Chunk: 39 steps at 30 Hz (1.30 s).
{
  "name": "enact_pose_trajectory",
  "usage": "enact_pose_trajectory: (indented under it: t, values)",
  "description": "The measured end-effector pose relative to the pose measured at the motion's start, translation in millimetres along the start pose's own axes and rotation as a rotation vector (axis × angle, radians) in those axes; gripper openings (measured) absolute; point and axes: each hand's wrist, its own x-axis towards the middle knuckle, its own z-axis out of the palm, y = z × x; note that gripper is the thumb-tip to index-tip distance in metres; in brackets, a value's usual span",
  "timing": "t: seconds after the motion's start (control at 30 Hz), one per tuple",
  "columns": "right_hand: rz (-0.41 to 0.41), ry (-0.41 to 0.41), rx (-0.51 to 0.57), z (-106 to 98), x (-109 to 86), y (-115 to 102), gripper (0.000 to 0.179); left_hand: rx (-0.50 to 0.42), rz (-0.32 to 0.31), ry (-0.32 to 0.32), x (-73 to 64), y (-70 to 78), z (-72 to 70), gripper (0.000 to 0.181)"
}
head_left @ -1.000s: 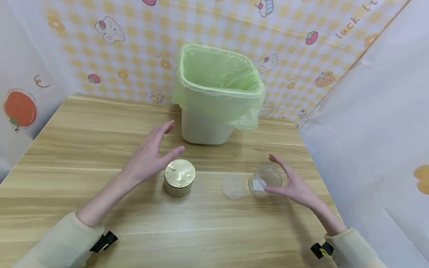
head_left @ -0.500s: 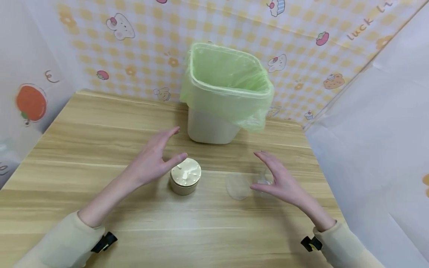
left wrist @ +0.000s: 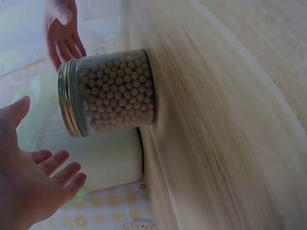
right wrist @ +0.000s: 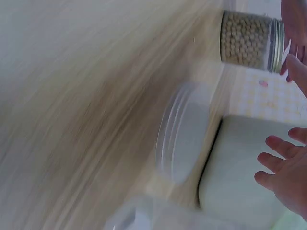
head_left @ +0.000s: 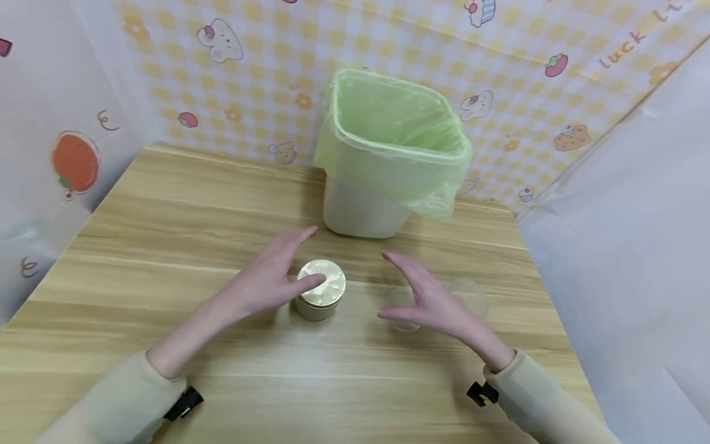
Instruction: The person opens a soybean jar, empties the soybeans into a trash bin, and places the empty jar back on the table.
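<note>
A clear jar (left wrist: pixel 117 91) full of small round beige balls stands upright on the table under a gold screw lid (head_left: pixel 324 277). My left hand (head_left: pixel 272 271) hovers at the jar's left with fingers spread; in the left wrist view it is apart from the jar. From the head, its thumb overlaps the lid. To the right, my right hand (head_left: pixel 429 302) is held in the air, fingers spread and holding nothing. Below it lies a flat, clear round lid (right wrist: pixel 184 134). Behind its wrist is a clear plastic container (head_left: pixel 470 297), partly hidden.
A white bin (head_left: pixel 363 213) with a pale green liner (head_left: pixel 410 166) stands at the back of the wooden table (head_left: pixel 310 394), beyond both hands. A patterned cloth (head_left: pixel 261 80) hangs behind it. White sheets (head_left: pixel 621 265) rise at the sides.
My right hand has moved left, from over the clear container to over the flat lid and nearer the jar. The left hand has shifted slightly toward the jar. The head view has turned a little left.
</note>
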Motion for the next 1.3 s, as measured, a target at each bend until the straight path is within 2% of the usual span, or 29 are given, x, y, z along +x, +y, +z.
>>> enact_pose_trajectory:
  t: [0.2,0.53,0.7,1.03,1.17,1.3]
  values:
    - [0.016,-0.045,0.048,19,16.5,-12,0.108,0.028,0.020,-0.021,-1.5,1.1,4.5,0.094]
    - [0.094,-0.117,0.128,43,38.3,-29,0.111,0.047,0.089,-0.014,-2.0,4.0,11.5,0.096]
    - [0.108,-0.122,0.153,49,45.4,-33,0.113,0.056,0.095,-0.026,-3.6,3.7,14.5,0.099]
    - [0.074,-0.124,0.206,59,58.0,-40,0.117,0.059,0.137,-0.033,-6.9,3.1,17.6,0.101]
    - [0.098,-0.128,0.244,63,61.8,-42,0.120,0.064,0.145,-0.048,-7.3,4.2,17.0,0.101]
    - [0.134,-0.126,0.272,66,64.3,-42,0.115,0.074,0.144,-0.056,-8.3,3.4,17.9,0.102]
